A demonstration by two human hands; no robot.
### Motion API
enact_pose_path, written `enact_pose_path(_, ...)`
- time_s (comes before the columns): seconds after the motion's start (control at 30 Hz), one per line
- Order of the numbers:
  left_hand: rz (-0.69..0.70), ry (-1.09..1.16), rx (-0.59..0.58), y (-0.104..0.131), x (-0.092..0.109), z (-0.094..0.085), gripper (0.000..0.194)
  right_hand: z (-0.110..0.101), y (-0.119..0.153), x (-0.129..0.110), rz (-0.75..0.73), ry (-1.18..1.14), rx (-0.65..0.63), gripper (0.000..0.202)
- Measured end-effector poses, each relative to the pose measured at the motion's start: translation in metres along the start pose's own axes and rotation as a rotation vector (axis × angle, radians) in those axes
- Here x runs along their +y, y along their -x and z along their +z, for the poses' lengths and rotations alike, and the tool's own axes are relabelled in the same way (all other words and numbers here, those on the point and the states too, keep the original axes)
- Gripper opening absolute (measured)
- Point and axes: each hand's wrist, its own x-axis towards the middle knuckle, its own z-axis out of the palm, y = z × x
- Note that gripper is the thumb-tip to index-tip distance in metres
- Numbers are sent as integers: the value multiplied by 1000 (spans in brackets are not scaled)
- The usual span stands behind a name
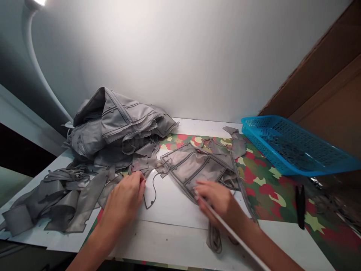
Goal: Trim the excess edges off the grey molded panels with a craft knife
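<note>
My left hand (126,194) is closed in a pinch left of the middle, with a thin grey strip (155,194) running from its fingertips in a loop over the white board. My right hand (221,201), slightly blurred, is closed around a long thin white rod or cord (235,233) that slants down past my forearm; its tip is hidden. Under that hand lies a sheer grey fabric panel (188,162) with darker raised edging and small tabs. Below my right hand, a bundle of grey strips (215,241) sits on the white surface.
A heap of grey panels (121,116) stands at the back left, with loose grey scraps (59,203) in front. At right are a blue perforated basket (270,150) and a black snipper-like tool (300,207) on a camouflage-patterned cover (267,195). A white lamp (39,62) rises at left.
</note>
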Motion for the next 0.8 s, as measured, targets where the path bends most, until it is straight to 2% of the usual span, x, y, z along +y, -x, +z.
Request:
enact_pose_path(0.1,7,-5,7,-4,-1,-2,19,11,2,-15,-105,18,-149,15)
enact_pose_path(0.2,30,-33,2,-7,0,0,19,11,3,0,-40,105,-211,20)
enact_pose_path(0.47,3,-96,3,-10,8,1,24,-14,-1,107,291,364,-206,21)
enact_pose_path(0.6,18,-150,17,-7,10,-3,25,-26,-8,144,425,451,-166,17)
enact_pose_path(0.7,-18,-184,54,-5,10,-10,26,-39,-13,150,520,476,-147,17)
enact_pose_path(0.8,-35,-117,38,-8,11,-17,25,-54,-15,139,597,491,-124,19)
